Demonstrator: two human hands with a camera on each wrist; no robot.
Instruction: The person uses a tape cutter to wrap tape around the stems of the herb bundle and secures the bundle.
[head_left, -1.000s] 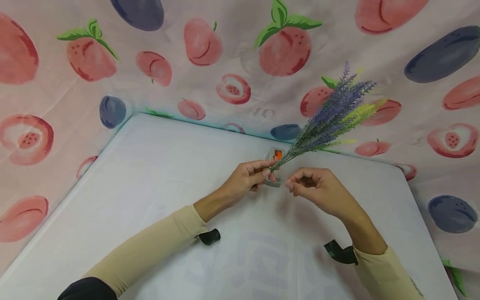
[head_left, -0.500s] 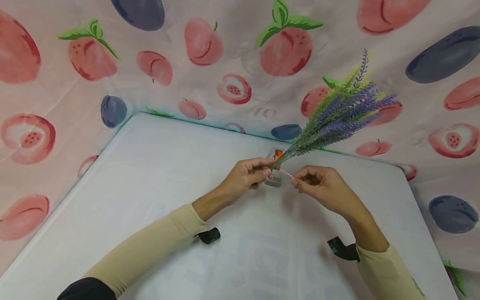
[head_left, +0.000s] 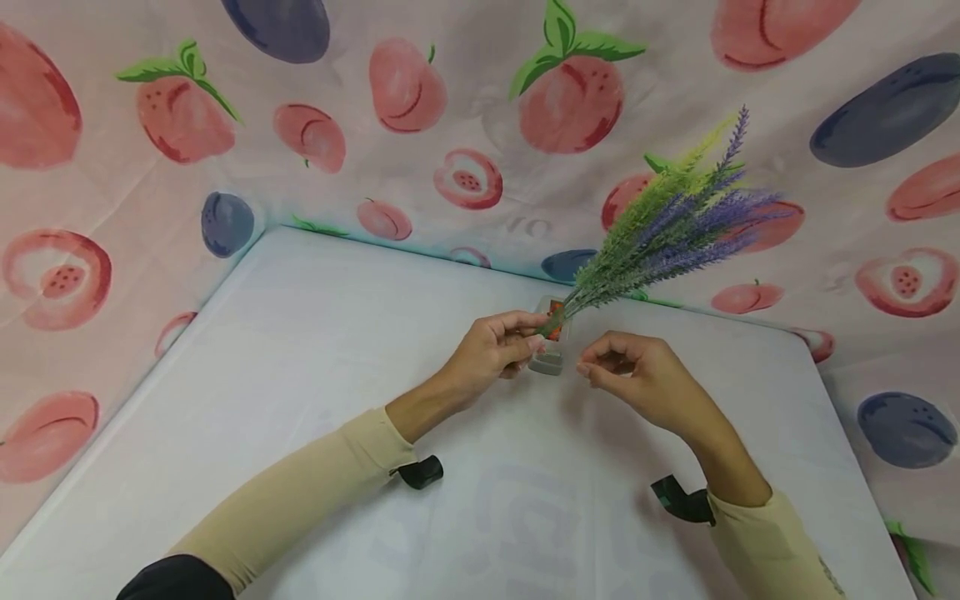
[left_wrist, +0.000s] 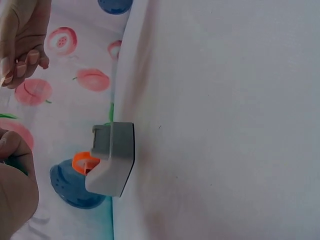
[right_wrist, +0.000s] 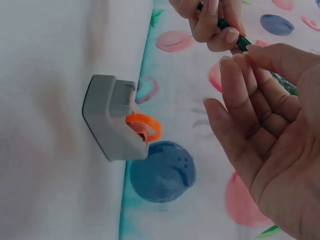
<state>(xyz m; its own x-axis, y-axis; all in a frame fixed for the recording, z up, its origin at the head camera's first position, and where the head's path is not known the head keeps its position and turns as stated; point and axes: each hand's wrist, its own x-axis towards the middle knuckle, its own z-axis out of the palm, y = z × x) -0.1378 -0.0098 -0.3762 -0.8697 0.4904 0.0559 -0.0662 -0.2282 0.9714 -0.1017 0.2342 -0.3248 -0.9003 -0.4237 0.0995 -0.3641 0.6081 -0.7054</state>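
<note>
My left hand holds a bunch of artificial lavender by its green stems, the purple and yellow-green heads leaning up to the right. Close to the stem ends, my right hand has thumb and forefinger together, pinching a thin clear strip of tape that barely shows in the left wrist view. Its other fingers curve loosely in the right wrist view, overlapping the stems. Behind both hands stands a grey tape dispenser with an orange-cored roll, partly covered by the stems in the head view.
A white-covered table spreads under both arms. Its far edge meets a pink cloth wall printed with peaches and dark blue fruit. Black wrist cameras jut from both sleeves near the tabletop.
The bunch has turned about its stems, bringing the yellow-green heads to the upper left. My right hand shifted slightly; half a second ago a clear strip stretched between the hands.
</note>
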